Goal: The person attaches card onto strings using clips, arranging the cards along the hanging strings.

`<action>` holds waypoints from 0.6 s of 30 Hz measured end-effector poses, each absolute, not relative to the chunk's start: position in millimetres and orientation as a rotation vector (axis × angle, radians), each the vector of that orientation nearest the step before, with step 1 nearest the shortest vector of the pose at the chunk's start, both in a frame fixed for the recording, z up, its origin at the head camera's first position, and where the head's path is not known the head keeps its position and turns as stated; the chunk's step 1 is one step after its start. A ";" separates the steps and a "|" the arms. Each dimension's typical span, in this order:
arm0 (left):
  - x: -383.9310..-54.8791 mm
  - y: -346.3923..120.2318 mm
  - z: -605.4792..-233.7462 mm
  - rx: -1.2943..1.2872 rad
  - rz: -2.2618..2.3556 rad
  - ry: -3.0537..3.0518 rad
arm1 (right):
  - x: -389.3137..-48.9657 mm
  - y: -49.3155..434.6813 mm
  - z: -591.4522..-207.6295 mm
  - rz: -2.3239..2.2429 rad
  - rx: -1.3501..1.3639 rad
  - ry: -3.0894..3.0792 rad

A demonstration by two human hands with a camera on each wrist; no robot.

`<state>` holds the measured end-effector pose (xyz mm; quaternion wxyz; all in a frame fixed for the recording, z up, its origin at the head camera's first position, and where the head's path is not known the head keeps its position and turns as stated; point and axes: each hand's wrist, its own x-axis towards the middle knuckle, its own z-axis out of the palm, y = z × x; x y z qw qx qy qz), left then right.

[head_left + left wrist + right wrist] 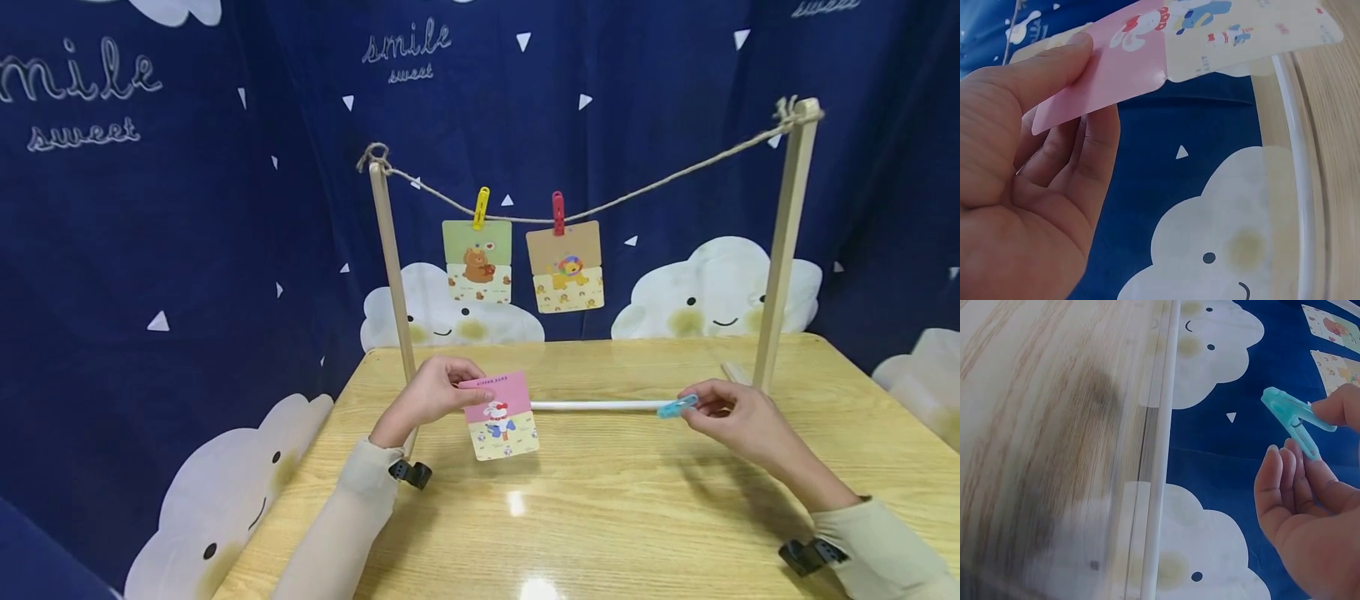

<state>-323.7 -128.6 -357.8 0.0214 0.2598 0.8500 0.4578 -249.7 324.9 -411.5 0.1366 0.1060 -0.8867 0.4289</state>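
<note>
My left hand (442,390) pinches a pink and cream card (504,421) with a white rabbit on it, thumb in front and fingers behind. In the left wrist view the card (1129,62) stretches away from the thumb. A light blue clothespin (678,407) is held by its handle ends between the thumb and fingers of my right hand (738,417). Its two legs stand apart in the right wrist view, where the clothespin (1291,419) grips nothing. Behind the hands, a green bear card (480,287) and a tan lion card (566,287) hang from a twine line (660,182).
A yellow clothespin (481,208) and a red clothespin (558,213) clip the hanging cards. The twine is tied between a left wooden post (393,258) and a right wooden post (785,242). A white rod (600,406) spans low above the wooden table (600,517).
</note>
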 end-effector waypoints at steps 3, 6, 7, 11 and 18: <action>-323.2 -127.1 -356.0 0.803 1.425 2.631 | -249.3 323.8 -411.5 1.231 0.307 -2.573; -322.7 -125.0 -354.1 0.813 1.429 2.636 | -248.8 323.5 -412.2 1.225 0.295 -2.581; -322.5 -124.3 -353.4 0.821 1.433 2.636 | -248.7 323.6 -412.3 1.221 0.296 -2.585; -322.6 -121.7 -350.8 0.835 1.450 2.645 | -248.3 324.3 -412.0 1.212 0.290 -2.595; -323.3 -118.5 -348.2 0.837 1.474 2.657 | -247.9 324.3 -411.3 1.209 0.294 -2.596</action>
